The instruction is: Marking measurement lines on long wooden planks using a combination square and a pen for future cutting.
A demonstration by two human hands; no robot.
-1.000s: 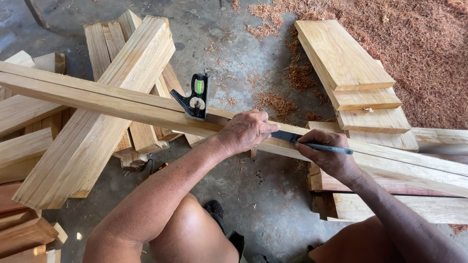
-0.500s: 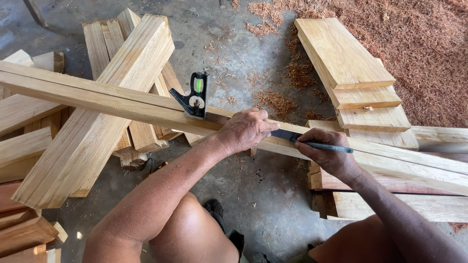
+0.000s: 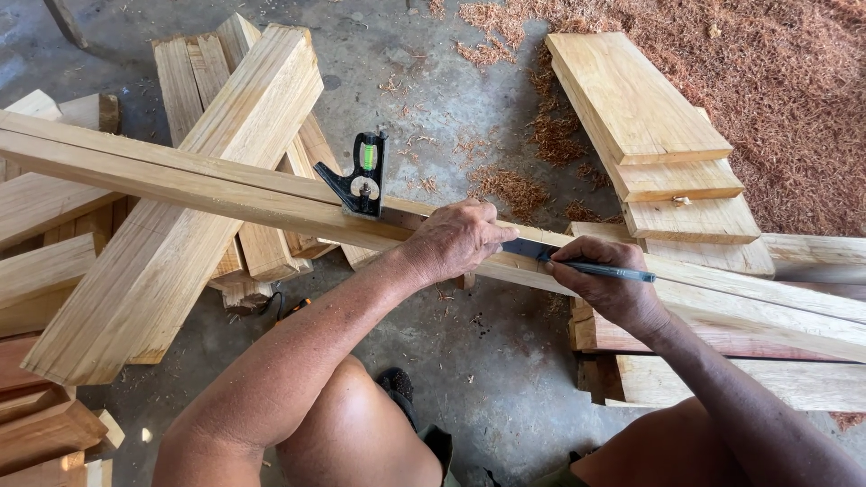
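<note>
Person's bare knees at bottom edge, grey concrete floor [image 3: 505, 361] below. Left hand [image 3: 460, 239] pressed palm-down, fingers curled over the long pale wooden beam [image 3: 180, 176] and the dark metal ruler blade [image 3: 528, 248] lying across it. Right hand [image 3: 604, 284] just beside it, fingers pinched closed round a slim blue-grey pencil [image 3: 604, 269], tip at the blade edge on the beam. Black combination-square head with green level vial [image 3: 363, 176] sits against the beam's far edge, left of the left hand. Thick pale timber plank [image 3: 180, 225] leans under the beam. Farther: stack of flat pale boards [image 3: 649, 126], reddish sawdust heap [image 3: 776, 81].
</note>
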